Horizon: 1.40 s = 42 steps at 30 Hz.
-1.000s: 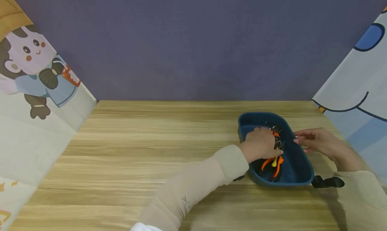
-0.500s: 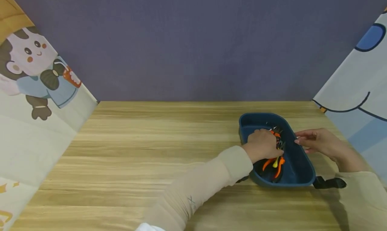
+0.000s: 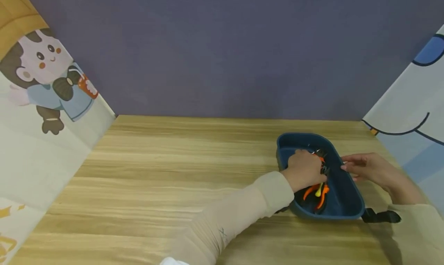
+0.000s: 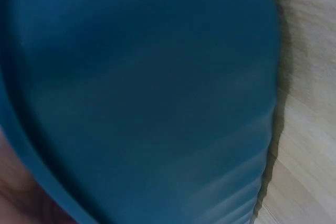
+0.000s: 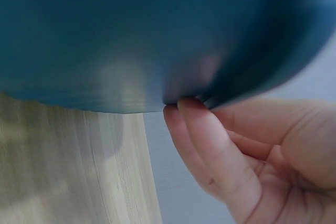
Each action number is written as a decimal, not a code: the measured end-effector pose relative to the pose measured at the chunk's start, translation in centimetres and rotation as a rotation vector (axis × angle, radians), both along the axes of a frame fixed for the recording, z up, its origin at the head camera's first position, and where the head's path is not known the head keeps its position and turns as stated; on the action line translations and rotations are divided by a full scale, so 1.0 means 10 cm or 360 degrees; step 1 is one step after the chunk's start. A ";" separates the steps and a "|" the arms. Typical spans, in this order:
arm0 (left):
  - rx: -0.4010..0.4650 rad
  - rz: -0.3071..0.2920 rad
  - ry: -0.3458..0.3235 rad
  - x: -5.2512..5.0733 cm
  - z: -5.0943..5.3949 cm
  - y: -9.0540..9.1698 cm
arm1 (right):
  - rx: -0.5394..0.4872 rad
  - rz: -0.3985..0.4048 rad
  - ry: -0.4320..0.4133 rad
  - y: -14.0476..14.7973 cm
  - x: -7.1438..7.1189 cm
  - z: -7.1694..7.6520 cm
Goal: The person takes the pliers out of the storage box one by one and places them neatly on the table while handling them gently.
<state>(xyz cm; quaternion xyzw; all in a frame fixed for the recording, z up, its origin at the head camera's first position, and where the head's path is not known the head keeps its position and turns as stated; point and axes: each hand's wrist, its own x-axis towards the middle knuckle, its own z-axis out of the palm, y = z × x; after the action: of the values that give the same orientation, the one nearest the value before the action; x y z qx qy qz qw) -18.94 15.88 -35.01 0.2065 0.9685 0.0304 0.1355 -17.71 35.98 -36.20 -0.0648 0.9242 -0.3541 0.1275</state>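
A dark blue plastic bin [image 3: 341, 215] rests on the wooden table at the right. Inside it lie pliers [image 3: 323, 199] with orange and black handles, and a slim yellow piece [image 3: 318, 190]. My left hand [image 3: 305, 170] reaches over the bin's left side, its fingers bent down among the tools; the fingertips are hidden, so what they hold cannot be seen. In the left wrist view, only a blurred part of this hand shows behind the rim. My right hand [image 3: 376, 172] pinches the bin's right rim, its fingers [image 5: 210, 140] against the outer wall.
Light wooden tabletop [image 3: 190, 161] extends to the left of the bin. A dark blue-grey panel [image 3: 225, 53] stands behind it, with cartoon-printed sheets [image 3: 66, 87] at the sides. A black wrist mount [image 3: 381, 216] sits beside my right sleeve.
The view shifts slightly, so the bin and both hands appear a little lower and further right. Both hands keep their places at the bin.
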 end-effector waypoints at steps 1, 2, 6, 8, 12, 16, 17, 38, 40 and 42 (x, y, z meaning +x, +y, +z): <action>0.0004 -0.0005 0.0012 0.00 0.00 0.01 | 0.0001 0.0000 0.0001 0.01 0.00 0.00; 0.0011 -0.0017 0.0027 0.00 0.00 0.02 | 0.0002 -0.0001 0.0003 0.02 0.00 -0.01; 0.0063 -0.0057 0.0076 0.00 0.01 0.03 | 0.0008 -0.0003 0.0006 0.05 0.01 -0.02; 0.0085 -0.0065 0.0093 -0.01 0.01 0.03 | 0.0015 -0.0007 0.0005 0.06 0.00 -0.02; 0.0079 -0.0055 0.0128 -0.02 0.01 0.05 | 0.0029 -0.0005 0.0012 0.06 -0.01 -0.02; 0.0043 -0.0066 0.0167 -0.02 0.03 0.08 | 0.0043 -0.0006 0.0020 0.06 -0.02 -0.01; 0.0036 -0.0066 0.0171 -0.02 0.03 0.09 | 0.0045 -0.0007 0.0017 0.06 -0.03 -0.01; 0.0200 -0.0072 0.0246 -0.14 0.11 -0.05 | 0.0072 -0.0011 -0.0009 0.09 -0.14 0.01; 0.0236 -0.0088 0.0268 -0.14 0.14 -0.09 | 0.0070 -0.0018 -0.0016 0.08 -0.15 0.01; 0.0265 -0.0100 0.0277 -0.14 0.18 -0.13 | 0.0069 -0.0011 -0.0020 0.08 -0.16 0.01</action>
<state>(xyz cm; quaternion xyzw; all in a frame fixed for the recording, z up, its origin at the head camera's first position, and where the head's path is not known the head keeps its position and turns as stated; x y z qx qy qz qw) -20.30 14.61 -33.19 0.2493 0.9638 0.0884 0.0342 -19.34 36.81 -36.09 -0.0567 0.9310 -0.3350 0.1333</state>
